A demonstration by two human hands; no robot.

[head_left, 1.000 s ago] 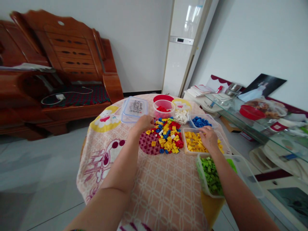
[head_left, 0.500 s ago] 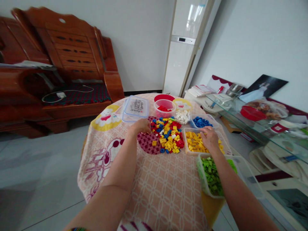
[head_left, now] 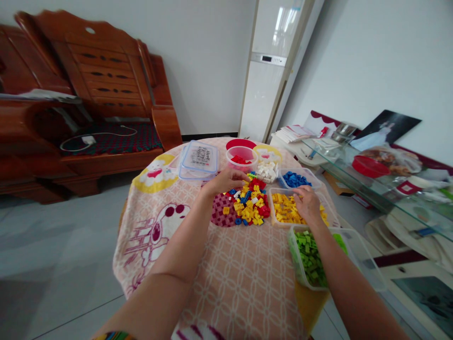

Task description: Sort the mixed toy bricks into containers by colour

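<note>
My left hand (head_left: 228,182) hovers over the upper left of a mixed pile of toy building bricks (head_left: 250,204). Its fingers reach out to the right, apart, and I see nothing in them. The pile holds yellow, red, blue and white bricks. Above a clear tub of yellow bricks (head_left: 284,208) is my right hand (head_left: 308,204), its fingers bent and close together near the tub's far rim. Whatever they may hold is too small to make out. One yellow brick (head_left: 226,210) lies apart, left of the pile.
A tub of green bricks (head_left: 310,259) stands near the right forearm. Blue bricks (head_left: 296,179), white bricks (head_left: 268,172) and a round tub of red bricks (head_left: 241,159) sit farther back. Clear lids (head_left: 199,160) lie at the back left. A glass shelf (head_left: 375,189) flanks the table.
My left hand has moved right and slightly up, from the pile's left side to above its upper left. My right hand stays over the yellow bricks.
</note>
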